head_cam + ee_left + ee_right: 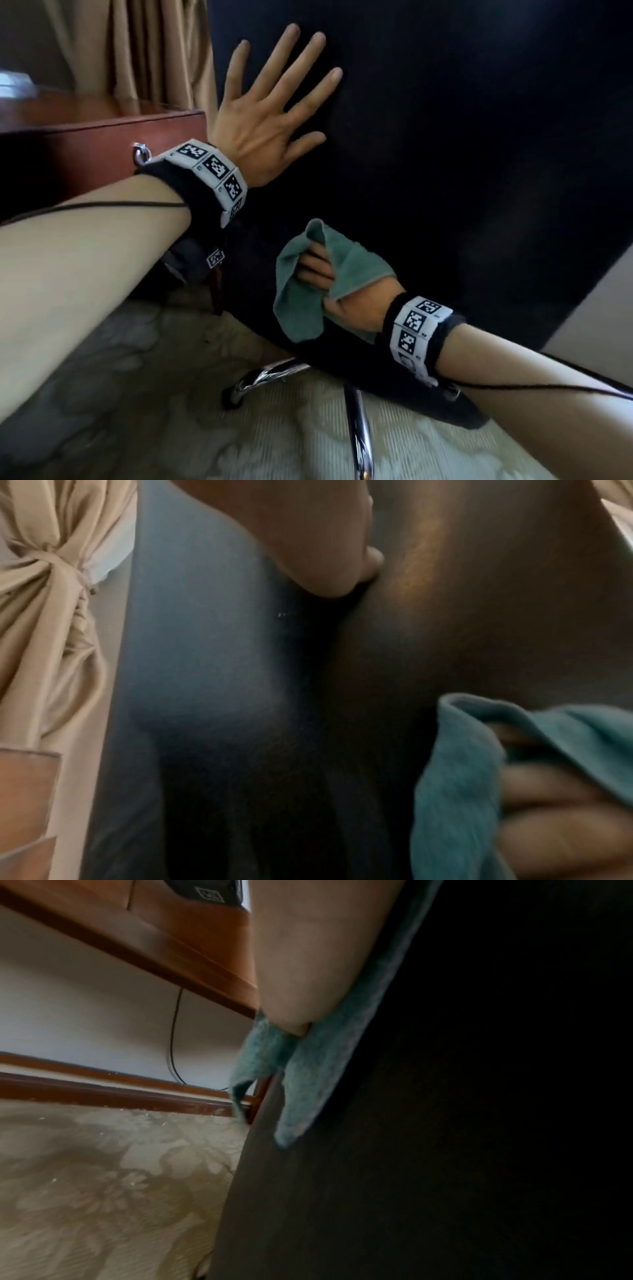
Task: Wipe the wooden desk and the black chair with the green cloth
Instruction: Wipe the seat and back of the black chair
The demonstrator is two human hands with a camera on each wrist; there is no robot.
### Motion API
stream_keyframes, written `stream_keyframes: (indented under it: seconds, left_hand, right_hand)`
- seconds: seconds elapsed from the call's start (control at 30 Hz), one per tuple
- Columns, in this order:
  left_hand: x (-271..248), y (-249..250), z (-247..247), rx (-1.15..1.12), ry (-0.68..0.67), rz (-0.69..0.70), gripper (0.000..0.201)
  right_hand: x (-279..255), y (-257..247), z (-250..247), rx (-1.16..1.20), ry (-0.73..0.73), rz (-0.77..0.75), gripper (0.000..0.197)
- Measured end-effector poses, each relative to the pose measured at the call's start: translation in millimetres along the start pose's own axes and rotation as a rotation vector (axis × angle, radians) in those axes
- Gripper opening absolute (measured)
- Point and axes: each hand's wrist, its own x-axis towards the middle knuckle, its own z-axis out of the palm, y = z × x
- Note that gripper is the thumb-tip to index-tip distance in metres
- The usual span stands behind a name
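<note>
The black chair [445, 137] fills the right of the head view, its broad back facing me. My left hand [270, 113] lies flat on that back with its fingers spread and straight. Lower down, my right hand [329, 284] grips the green cloth [301, 298] against the chair back, the cloth folded around its fingers. The left wrist view shows the cloth [479, 777] at the lower right beside the dark chair back [240, 696]. The right wrist view has the cloth [308, 1069] pressed between my palm and the chair [479, 1096]. The wooden desk [102, 137] stands at the left.
A metal ring pull [141, 155] hangs on the desk's drawer front. Beige curtains [154, 51] hang behind the desk. The chair's chrome base legs [356, 421] spread over the patterned carpet [137, 411] below my hands. A dark cable [173, 1042] runs down the wall under the desk.
</note>
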Motion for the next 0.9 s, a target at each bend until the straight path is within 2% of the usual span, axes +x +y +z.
stream_keyframes:
  seconds: [0.07,0.17,0.3,0.37,0.43,0.47,0.57,0.63,0.7,0.77,0.83,0.9]
  left_hand:
    - [6,-2,-3,0.020,-0.014,0.064,0.068]
    - [13,-1,-1,0.030,-0.004,0.087,0.069]
    - [17,14,2,0.005,0.049,0.093,0.064]
    - [21,21,-3,-0.033,0.014,0.076,0.065]
    - [23,29,-9,-0.070,-0.028,0.058,0.064]
    - [25,32,-12,-0.085,-0.048,0.059,0.063]
    - [23,35,-20,-0.112,-0.085,0.088,0.060]
    - [15,28,-24,-0.094,-0.047,0.128,0.057]
    - [-2,12,-23,-0.079,-0.015,0.111,0.053]
    - [-27,-11,-14,-0.045,-0.031,0.085,0.051]
    - [-47,-29,-6,0.010,-0.043,0.133,0.052]
    - [-52,-36,0,0.042,-0.052,0.174,0.053]
  right_hand:
    - [5,6,-28,-0.003,0.077,0.060,0.063]
    - [3,16,-63,-0.409,0.166,0.150,0.056]
    - [-5,17,-60,-0.614,0.300,0.241,0.061]
    - [7,12,-59,-0.633,0.395,0.288,0.059]
    - [18,8,-52,-0.532,0.447,0.310,0.058]
    - [21,6,-42,-0.472,0.442,0.298,0.059]
    - [18,2,-2,-0.327,0.360,0.122,0.059]
    - [9,4,11,-0.220,0.245,0.075,0.065]
    - [2,7,6,-0.157,0.193,0.045,0.065]
    - [-6,12,-2,-0.326,0.197,0.027,0.061]
    - [-16,19,-8,-0.504,0.165,0.010,0.062]
    - [-26,29,-8,-0.565,0.198,-0.022,0.063]
